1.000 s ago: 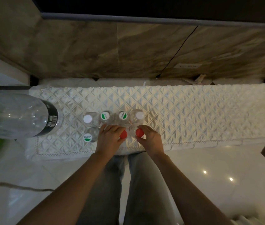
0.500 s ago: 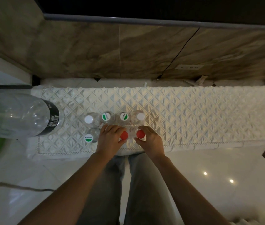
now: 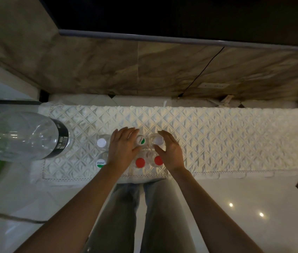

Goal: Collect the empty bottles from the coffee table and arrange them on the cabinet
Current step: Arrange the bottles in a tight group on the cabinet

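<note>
- We judge the task far along: several small empty bottles stand upright in a tight cluster on the cabinet top, on its white quilted cover (image 3: 217, 136), so what we see now looks like arranging rather than collecting.
- In the near row stand two red-capped bottles, one to the left (image 3: 140, 162) and one to the right (image 3: 158, 160), just beside each other; further left is a green-and-white-capped bottle (image 3: 100, 163).
- In the far row we see a white-capped bottle on the left (image 3: 101, 142), a green-and-white-capped one in the middle (image 3: 141, 140) and a white-capped one on the right (image 3: 158, 139).
- Our left hand (image 3: 121, 148) lies half-open over the far row, fingers spread; it may hide another bottle, and we cannot tell whether it grips anything.
- Our right hand (image 3: 170, 152) is cupped open beside the far right bottle, fingers close to its cap; no firm grasp shows.
- A large clear bottle (image 3: 24, 136) looms at the left, close to the camera; how it is supported is unclear.
- The coffee table is out of view, so we cannot say whether bottles remain there.
- Room: the cover is bare and wide to the right of the cluster, with free space on the far side up to the marbled wall (image 3: 144, 66).
- The near edge is the tight spot, as the red-capped pair stands close to the cover's trim.
</note>
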A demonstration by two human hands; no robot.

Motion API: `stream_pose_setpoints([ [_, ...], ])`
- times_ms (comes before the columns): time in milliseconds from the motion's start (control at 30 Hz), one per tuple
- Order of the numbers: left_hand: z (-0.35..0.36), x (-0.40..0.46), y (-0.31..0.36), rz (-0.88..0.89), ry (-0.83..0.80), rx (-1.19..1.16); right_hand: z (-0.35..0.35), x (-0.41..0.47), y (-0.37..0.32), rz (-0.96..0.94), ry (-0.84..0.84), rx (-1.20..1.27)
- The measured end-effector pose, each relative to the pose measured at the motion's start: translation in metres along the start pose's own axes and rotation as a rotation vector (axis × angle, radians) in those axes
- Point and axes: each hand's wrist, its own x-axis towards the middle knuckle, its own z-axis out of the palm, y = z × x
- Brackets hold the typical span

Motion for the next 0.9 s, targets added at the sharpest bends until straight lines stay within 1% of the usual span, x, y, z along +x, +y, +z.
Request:
stream_pose_setpoints([
  [67, 0.004, 0.007, -0.006, -0.017, -0.077, -0.031, 0.002, 0.006, 0.001, 0.014, -0.049, 0.018],
  [167, 0.008, 0.011, -0.012, 0.006, -0.134, -0.076, 0.003, 0.011, 0.001, 0.057, -0.099, 0.027],
  [333, 0.009, 0.007, -0.013, 0.016, -0.107, -0.146, 0.003, 0.008, 0.002, 0.077, -0.067, 0.041],
  [533, 0.008, 0.003, -0.013, 0.054, -0.053, -0.125, 0.003, 0.005, 0.002, 0.070, -0.061, 0.035],
  [667, 0.008, 0.001, -0.014, 0.076, -0.051, -0.105, 0.002, 0.004, 0.001, 0.078, -0.062, 0.041],
  [900, 0.007, 0.002, -0.012, 0.040, -0.078, -0.099, 0.003, 0.008, 0.001, 0.095, -0.094, 0.016],
])
